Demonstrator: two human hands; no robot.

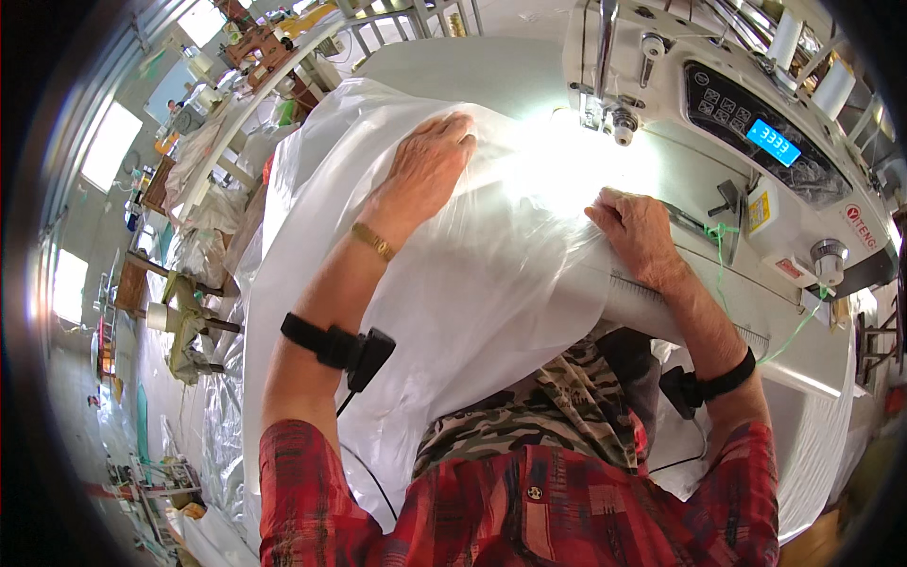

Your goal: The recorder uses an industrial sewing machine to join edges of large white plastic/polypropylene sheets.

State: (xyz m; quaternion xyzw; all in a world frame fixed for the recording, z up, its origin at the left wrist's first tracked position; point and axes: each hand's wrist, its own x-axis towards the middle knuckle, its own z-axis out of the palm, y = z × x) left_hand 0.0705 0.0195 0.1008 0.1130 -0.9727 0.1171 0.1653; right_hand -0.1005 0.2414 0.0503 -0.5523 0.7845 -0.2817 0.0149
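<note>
A large translucent white plastic sheet (472, 255) spreads over the sewing machine's bed and hangs down over my lap. My left hand (430, 165) rests on its far part, left of the needle area, with the fingers curled in on the film; the fingertips are hidden. Close to the right of the lit sewing area, my right hand (638, 231) is closed with thumb and fingers together at the sheet's right edge. The sewing machine's needle and presser area (605, 118) stands beyond and between my hands, partly washed out by a bright lamp.
The machine head (727, 113) with a lit blue display takes up the upper right. Thread cones (831, 90) stand behind it. Green thread (723, 269) hangs loose near my right forearm. At left are a cluttered bench (236, 123), a wooden stool (132, 279) and heaped plastic.
</note>
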